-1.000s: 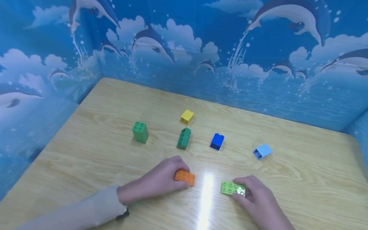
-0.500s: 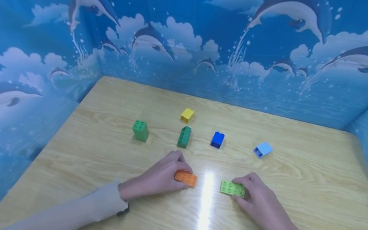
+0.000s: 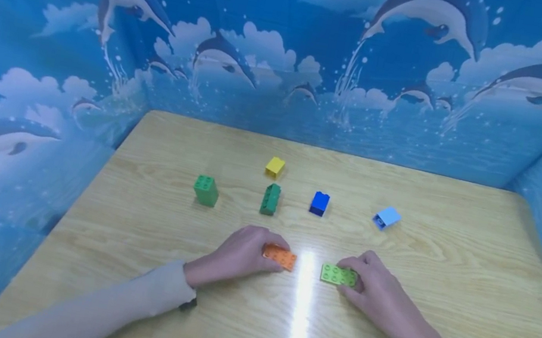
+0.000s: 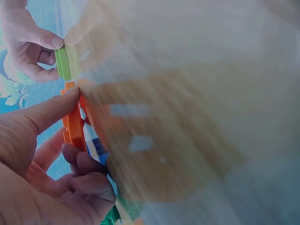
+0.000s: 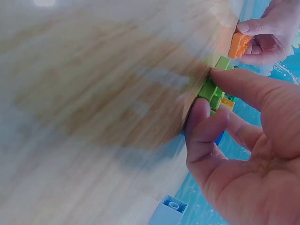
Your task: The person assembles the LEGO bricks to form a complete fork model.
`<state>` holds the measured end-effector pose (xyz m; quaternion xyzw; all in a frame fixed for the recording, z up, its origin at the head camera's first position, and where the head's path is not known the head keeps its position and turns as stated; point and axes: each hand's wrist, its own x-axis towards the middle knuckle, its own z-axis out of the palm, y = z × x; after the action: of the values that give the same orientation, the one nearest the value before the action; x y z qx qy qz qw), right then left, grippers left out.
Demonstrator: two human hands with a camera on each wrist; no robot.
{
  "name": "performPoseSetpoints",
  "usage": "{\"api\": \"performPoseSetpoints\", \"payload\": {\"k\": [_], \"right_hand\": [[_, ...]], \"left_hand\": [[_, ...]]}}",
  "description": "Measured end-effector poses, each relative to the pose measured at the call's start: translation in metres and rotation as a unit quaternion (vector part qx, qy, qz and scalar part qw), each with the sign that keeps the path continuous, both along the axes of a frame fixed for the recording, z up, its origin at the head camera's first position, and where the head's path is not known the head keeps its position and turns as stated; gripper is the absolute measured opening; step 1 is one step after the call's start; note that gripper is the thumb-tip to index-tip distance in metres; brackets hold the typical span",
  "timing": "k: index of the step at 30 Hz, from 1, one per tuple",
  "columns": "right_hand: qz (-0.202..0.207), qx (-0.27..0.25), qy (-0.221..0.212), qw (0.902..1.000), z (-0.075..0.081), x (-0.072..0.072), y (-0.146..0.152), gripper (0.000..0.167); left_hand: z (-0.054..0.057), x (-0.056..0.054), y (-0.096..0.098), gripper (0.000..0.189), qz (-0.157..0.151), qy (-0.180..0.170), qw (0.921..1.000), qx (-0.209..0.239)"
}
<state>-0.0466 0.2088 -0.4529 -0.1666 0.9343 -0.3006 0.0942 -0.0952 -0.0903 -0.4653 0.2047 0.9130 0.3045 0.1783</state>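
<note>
My left hand (image 3: 244, 252) pinches an orange toy building brick (image 3: 281, 257) between thumb and fingers, studs facing up and the brick slightly turned. In the left wrist view the orange brick (image 4: 74, 117) stands close over the tabletop, thumb on its near side. Across a bright light streak, my right hand (image 3: 376, 287) pinches a lime green brick (image 3: 334, 274) by its right end. Its studs point up too. The right wrist view has the lime brick (image 5: 212, 89) between thumb and fingers, its lower end partly hidden by them. A gap separates the two bricks.
Behind the hands, on the wooden table (image 3: 451, 255), stand a tall green brick (image 3: 206, 191), a dark green brick (image 3: 270, 199) on its side, a yellow brick (image 3: 275, 167), a blue brick (image 3: 320, 203) and a light blue brick (image 3: 386, 218). A dolphin-print curtain (image 3: 272, 103) encloses the table.
The left hand has moved a little right with the orange brick, which has turned slightly. The right hand has shifted slightly left with the lime brick, narrowing the gap.
</note>
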Motion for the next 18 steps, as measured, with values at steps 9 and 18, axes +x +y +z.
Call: {"api": "performPoseSetpoints", "payload": {"k": [9,18], "right_hand": [[-0.008,0.017,-0.018,0.9997,0.003,0.004,0.006,0.049],[-0.007,0.022,-0.041,0.9989,0.004,0.002,0.007,0.041]], "left_hand": [[-0.001,0.003,-0.002,0.041,-0.007,-0.007,0.9999,-0.002],[0.004,0.004,-0.012,0.048,0.009,-0.047,0.9988,0.009]]}}
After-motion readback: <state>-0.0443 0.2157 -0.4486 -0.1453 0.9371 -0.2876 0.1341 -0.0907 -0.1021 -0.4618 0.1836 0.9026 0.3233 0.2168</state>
